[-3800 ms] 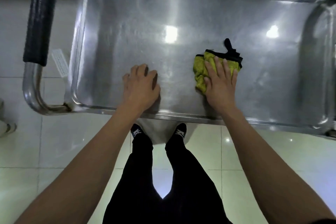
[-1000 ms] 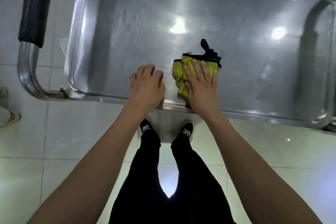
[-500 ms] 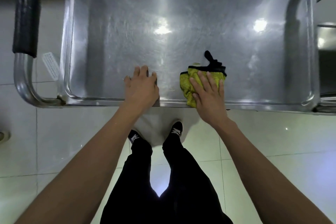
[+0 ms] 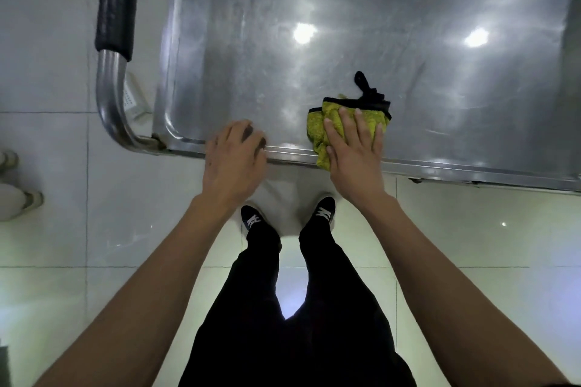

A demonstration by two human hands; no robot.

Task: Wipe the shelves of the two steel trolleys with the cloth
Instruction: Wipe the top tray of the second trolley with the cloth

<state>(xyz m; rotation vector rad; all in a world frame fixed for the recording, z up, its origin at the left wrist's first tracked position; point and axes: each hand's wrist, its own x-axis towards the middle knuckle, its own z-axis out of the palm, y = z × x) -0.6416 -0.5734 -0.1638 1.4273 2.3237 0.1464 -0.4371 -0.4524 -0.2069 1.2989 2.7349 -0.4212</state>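
Observation:
The top shelf of a steel trolley (image 4: 361,25) fills the upper part of the head view. A yellow-green cloth (image 4: 317,127) with a black trim and a black loop lies at the shelf's near edge. My right hand (image 4: 355,151) presses flat on the cloth with straight fingers, and part of the cloth hangs over the rim. My left hand (image 4: 234,160) rests on the near rim to the left of the cloth, fingers bent over the edge.
The trolley's handle (image 4: 116,0), a steel tube with a black grip, curves round at the left. A white tiled floor (image 4: 47,261) lies below. My legs and black shoes stand under the near edge. Pale shoes (image 4: 19,201) of another person show at far left.
My right hand has drawn the cloth back toward the near rim, so it now laps over the edge. My left hand has slid back from the shelf surface onto the rim.

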